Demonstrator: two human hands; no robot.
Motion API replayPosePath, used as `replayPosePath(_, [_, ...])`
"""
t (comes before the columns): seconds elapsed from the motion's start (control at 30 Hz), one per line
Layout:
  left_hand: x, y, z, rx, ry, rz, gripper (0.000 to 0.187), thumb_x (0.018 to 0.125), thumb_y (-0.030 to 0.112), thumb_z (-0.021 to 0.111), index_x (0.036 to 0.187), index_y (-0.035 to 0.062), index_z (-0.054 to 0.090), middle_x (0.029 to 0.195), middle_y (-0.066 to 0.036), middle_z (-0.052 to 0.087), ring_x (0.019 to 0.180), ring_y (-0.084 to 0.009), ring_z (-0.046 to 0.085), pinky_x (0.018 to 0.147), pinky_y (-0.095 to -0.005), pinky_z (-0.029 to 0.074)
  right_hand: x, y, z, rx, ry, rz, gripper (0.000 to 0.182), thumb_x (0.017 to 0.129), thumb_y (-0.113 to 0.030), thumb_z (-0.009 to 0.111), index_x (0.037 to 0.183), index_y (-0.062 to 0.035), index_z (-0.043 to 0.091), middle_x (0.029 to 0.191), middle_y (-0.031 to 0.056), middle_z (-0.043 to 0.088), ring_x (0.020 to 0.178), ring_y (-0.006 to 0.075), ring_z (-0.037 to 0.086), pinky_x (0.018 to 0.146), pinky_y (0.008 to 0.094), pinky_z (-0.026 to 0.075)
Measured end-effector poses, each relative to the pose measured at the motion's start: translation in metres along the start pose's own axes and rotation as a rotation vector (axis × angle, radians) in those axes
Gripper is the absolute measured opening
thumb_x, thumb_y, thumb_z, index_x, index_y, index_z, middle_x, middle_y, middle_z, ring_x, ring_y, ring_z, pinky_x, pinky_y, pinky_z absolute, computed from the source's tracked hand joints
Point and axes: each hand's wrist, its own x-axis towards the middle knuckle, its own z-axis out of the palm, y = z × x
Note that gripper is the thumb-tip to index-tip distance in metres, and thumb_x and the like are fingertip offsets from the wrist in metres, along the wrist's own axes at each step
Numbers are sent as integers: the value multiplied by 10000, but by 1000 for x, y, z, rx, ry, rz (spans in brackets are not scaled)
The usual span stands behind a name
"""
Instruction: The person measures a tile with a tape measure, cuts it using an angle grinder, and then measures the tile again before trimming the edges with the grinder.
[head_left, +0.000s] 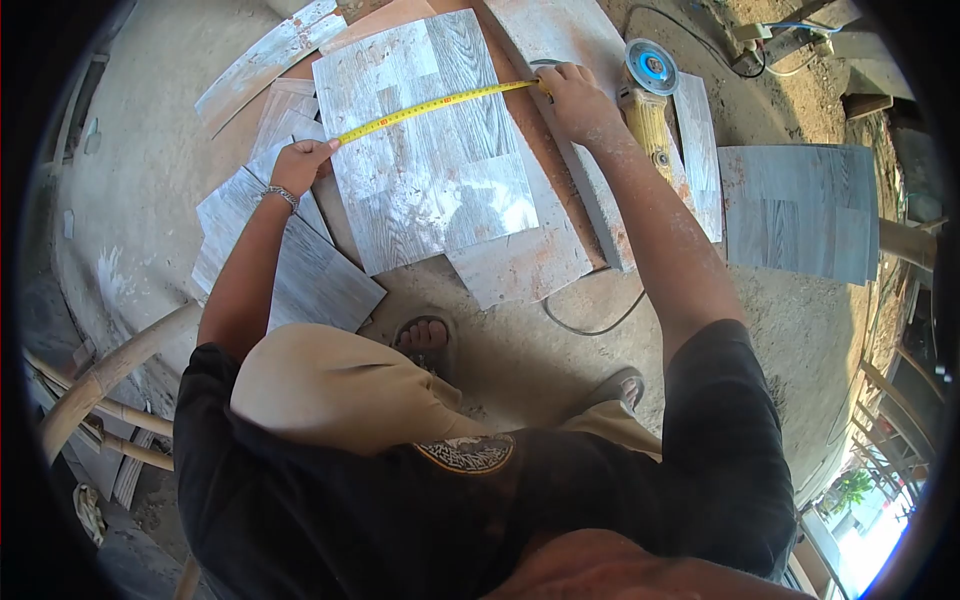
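Observation:
A yellow tape measure (pixel 432 106) is stretched across a grey wood-patterned tile (pixel 400 210) that lies in front of me. My left hand (pixel 303 166), with a bracelet at the wrist, pinches one end of the tape at the tile's left edge. Past the right edge, my right hand (pixel 576 98) is closed around the other end; the case is mostly hidden under the fingers. Just right of that hand, an angle grinder (pixel 648 100) with a blue-centred disc rests on a long slab (pixel 600 205).
Cut tile pieces (pixel 300 262) lie at the left, and another tile piece (pixel 262 62) is at the upper left. Grey tiles (pixel 800 212) are stacked at the right. A black cable (pixel 598 332) loops near my feet. Bamboo poles (pixel 118 378) stand at the lower left.

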Motion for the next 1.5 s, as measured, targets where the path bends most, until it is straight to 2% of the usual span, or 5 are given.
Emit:
replayPosePath(0.2, [-2, 2, 0, 37, 19, 28, 449, 902, 425, 774, 679, 48, 672, 630, -23, 627, 552, -88, 520, 548, -248, 410, 1, -3, 1, -13, 5, 21, 360, 974, -96, 532, 1329, -148, 556, 1348, 118, 544, 1349, 328, 485, 1049, 455, 502])
replayPosePath(0.27, [-1, 1, 0, 35, 23, 27, 455, 901, 432, 773, 676, 50, 672, 634, -27, 634, 555, -90, 530, 551, -251, 419, 1, -2, 3, -38, 52, 9, 271, 1040, -286, 496, 1250, -150, 601, 1278, 111, 590, 1298, 305, 533, 1008, 451, 525])
replayPosePath(0.37, [-3, 4, 1, -8, 50, 17, 459, 902, 438, 771, 675, 51, 674, 643, -30, 645, 558, -92, 539, 553, -252, 425, 3, -7, -5, -22, -46, 48, 362, 972, -92, 539, 1329, -150, 554, 1337, 109, 548, 1348, 322, 486, 1050, 449, 503])
replayPosePath(1.3, [29, 14, -17, -85, 19, -58, 312, 972, 386, 693, 914, 80, 717, 849, -29, 716, 764, -117, 678, 691, -296, 566, 12, -8, 1, 33, 84, 37, 386, 942, -118, 589, 1328, -130, 579, 1351, 87, 574, 1311, 302, 517, 1060, 438, 481])
replayPosePath(1.5, [33, 14, -17, -98, 17, -82, 315, 967, 388, 702, 935, 75, 722, 854, -36, 716, 768, -121, 678, 707, -293, 567, 15, -5, 0, 13, 117, 13, 275, 1023, -242, 515, 1258, -131, 604, 1319, 80, 585, 1320, 276, 512, 1031, 466, 485])
